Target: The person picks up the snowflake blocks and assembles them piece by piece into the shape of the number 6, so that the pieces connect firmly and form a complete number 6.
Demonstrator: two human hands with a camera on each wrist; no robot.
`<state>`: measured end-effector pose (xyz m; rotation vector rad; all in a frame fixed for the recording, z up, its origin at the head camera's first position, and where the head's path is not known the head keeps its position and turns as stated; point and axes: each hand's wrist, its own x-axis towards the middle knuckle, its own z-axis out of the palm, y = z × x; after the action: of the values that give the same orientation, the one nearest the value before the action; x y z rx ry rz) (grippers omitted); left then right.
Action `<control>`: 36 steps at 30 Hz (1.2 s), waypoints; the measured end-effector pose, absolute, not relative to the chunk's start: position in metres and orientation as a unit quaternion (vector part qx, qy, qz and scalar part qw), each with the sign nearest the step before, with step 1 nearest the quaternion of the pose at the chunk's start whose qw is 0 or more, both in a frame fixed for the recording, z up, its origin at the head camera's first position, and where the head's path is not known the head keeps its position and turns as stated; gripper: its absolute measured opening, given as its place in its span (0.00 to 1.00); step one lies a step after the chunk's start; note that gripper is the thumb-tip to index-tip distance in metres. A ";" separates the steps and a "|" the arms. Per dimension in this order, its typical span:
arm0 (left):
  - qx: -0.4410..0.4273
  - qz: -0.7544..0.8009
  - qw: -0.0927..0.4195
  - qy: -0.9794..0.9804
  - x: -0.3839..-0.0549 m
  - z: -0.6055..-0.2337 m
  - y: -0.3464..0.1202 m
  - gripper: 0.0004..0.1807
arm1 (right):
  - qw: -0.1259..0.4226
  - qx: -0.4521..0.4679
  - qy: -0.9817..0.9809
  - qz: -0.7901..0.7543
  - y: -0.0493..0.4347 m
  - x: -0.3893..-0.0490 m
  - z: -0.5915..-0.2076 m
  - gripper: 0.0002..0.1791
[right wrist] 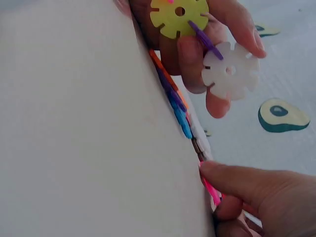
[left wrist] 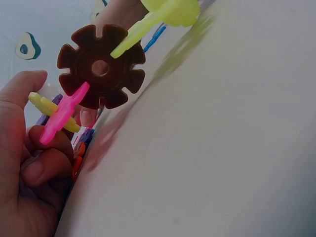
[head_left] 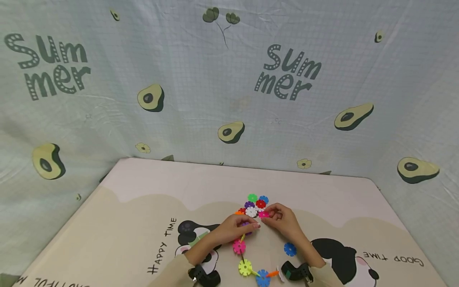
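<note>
Notched plastic discs are linked into a chain. In the right wrist view its end shows a white disc [right wrist: 237, 76], a purple disc [right wrist: 205, 39] edge-on and a yellow disc [right wrist: 170, 22]. My left hand [head_left: 234, 229] holds this end, with fingers curled behind it. A pink disc [left wrist: 61, 116] and a brown disc [left wrist: 79, 61] follow along the chain in the left wrist view. At the pile of loose discs, my right hand [head_left: 285, 221] pinches a pink disc [head_left: 263, 214] between thumb and fingers, close to the table.
Loose green [head_left: 252, 197], red [head_left: 261, 204] and white discs [head_left: 251, 211] lie among several others beyond my hands. The chain curves towards me through a yellow disc [head_left: 245, 267] and a blue disc [head_left: 263, 279]. A separate blue disc [head_left: 290, 249] lies by my right forearm on the printed table [head_left: 143, 223].
</note>
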<state>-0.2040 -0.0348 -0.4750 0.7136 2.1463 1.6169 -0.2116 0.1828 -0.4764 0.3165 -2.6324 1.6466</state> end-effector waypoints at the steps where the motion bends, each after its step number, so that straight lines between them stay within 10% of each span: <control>1: 0.253 0.572 0.179 0.760 -0.204 -0.475 -0.035 0.12 | 0.016 0.089 -0.846 0.526 0.181 -0.211 -0.476 0.15; 36: 0.239 0.571 0.163 0.769 -0.206 -0.476 -0.036 0.16 | -0.132 0.088 -0.748 0.644 0.195 -0.216 -0.471 0.20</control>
<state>-0.2064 -0.0361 -0.4764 0.6811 2.1925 1.6289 -0.2159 0.1947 -0.4715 0.3009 -2.5702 2.2143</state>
